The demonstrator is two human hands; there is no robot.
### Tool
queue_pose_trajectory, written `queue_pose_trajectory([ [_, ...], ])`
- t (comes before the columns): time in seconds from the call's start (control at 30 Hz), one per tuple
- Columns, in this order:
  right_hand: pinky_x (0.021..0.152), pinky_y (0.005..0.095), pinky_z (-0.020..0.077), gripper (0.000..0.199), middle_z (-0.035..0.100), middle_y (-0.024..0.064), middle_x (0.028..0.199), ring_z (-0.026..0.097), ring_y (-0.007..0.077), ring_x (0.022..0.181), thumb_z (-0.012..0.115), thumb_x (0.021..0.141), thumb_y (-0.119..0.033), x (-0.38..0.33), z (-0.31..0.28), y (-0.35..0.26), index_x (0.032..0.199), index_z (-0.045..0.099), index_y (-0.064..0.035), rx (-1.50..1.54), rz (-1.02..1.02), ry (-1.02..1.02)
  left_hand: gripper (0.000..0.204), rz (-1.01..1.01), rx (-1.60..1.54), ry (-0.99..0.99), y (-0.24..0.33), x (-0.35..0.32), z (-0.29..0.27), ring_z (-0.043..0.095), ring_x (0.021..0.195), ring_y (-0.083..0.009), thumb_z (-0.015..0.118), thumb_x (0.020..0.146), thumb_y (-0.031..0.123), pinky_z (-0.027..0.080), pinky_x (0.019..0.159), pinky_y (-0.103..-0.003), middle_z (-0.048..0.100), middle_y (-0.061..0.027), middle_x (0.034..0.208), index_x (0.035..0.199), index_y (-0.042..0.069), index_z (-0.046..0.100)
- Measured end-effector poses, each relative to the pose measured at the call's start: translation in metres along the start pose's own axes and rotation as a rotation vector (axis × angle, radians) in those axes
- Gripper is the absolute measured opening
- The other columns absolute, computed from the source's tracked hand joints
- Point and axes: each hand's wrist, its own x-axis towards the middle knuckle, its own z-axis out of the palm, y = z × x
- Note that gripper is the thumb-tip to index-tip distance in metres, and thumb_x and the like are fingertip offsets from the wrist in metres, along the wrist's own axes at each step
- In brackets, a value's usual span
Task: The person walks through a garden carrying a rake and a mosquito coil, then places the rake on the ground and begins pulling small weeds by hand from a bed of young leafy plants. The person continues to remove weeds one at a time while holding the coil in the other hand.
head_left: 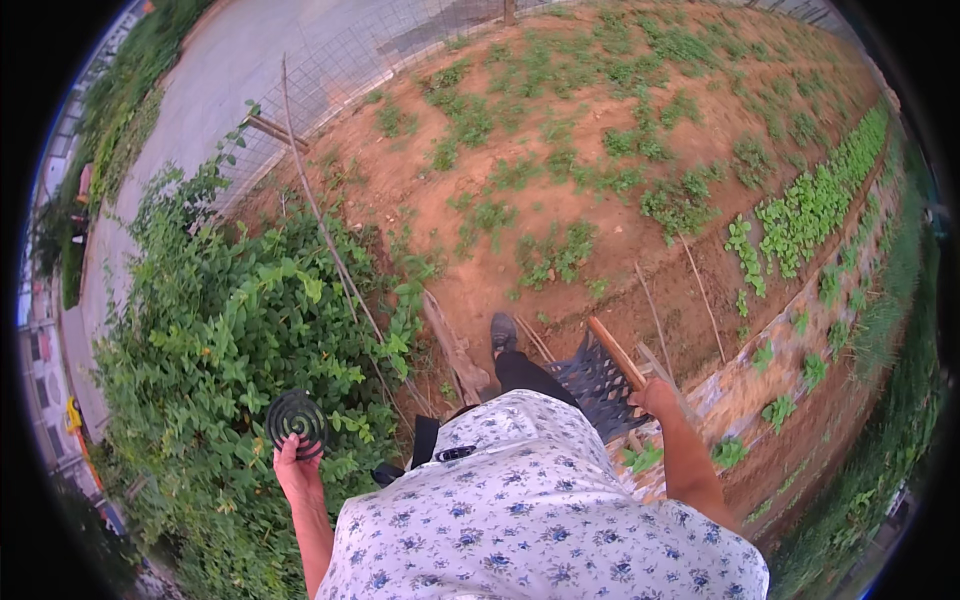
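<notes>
A dark green mosquito coil (296,415) is pinched at its lower edge between the thumb and fingers of my left hand (298,472). Its flat spiral side shows, in front of leafy green bushes (240,310). On the other side of my body, my right hand (655,398) is closed round the wooden bar of a folding stool (614,352). The stool hangs beside my leg, its seat a dark woven webbing (588,378). Part of the stool is hidden behind my shirt and hand.
One shoe (503,334) of mine is on reddish soil. A log (452,350) lies left of it, and a long thin stick (320,220) leans by the bushes. A wire fence (340,85) borders the paved road (215,90). Leafy crop rows (800,225) grow at right.
</notes>
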Motion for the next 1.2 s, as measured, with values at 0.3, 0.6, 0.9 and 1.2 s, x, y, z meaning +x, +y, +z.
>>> queue_pose_trajectory([
  [0.3, 0.090, 0.0422, 0.0506, 0.054, 0.066, 0.0181, 0.112, 0.064, 0.0322, 0.105, 0.077, 0.067, -0.036, -0.012, -0.034, -0.045, 0.110, 0.067, -0.0049, 0.150, 0.051, 0.017, 0.019, -0.025, 0.098, -0.116, 0.041, 0.057, 0.065, 0.065, 0.076, -0.0179, 0.064, 0.085, 0.012, 0.055, 0.067, -0.034, 0.065, -0.0043, 0.087, 0.102, 0.007, 0.058],
  [0.6, 0.072, 0.0378, 0.0540, 0.048, 0.069, 0.0213, 0.078, 0.069, 0.0299, 0.073, 0.081, 0.062, -0.036, -0.021, 0.009, -0.008, 0.086, 0.071, 0.0038, 0.355, 0.164, 0.117, 0.017, -0.101, 0.124, -0.347, 0.057, 0.129, 0.157, 0.066, 0.069, -0.0193, 0.064, 0.085, 0.012, 0.058, 0.060, -0.034, 0.065, -0.0046, 0.082, 0.100, 0.007, 0.058],
  [0.9, 0.077, 0.0378, 0.0542, 0.058, 0.070, 0.0215, 0.091, 0.069, 0.0305, 0.088, 0.086, 0.056, -0.036, -0.048, -0.002, -0.052, 0.089, 0.069, 0.0089, 0.263, 0.288, 0.025, 0.019, -0.078, 0.167, -0.392, 0.101, 0.212, 0.217, 0.065, 0.075, -0.0182, 0.065, 0.084, 0.014, 0.056, 0.068, -0.036, 0.064, -0.0030, 0.086, 0.101, 0.008, 0.058],
  [1.2, 0.080, 0.0383, 0.0533, 0.057, 0.070, 0.0192, 0.098, 0.068, 0.0290, 0.094, 0.084, 0.061, -0.033, -0.046, -0.020, -0.124, 0.101, 0.068, 0.0036, 0.454, 0.409, -0.015, 0.019, -0.120, 0.277, -0.419, 0.114, 0.277, 0.249, 0.065, 0.078, -0.0193, 0.065, 0.084, 0.014, 0.056, 0.069, -0.037, 0.064, -0.0038, 0.087, 0.100, 0.007, 0.058],
])
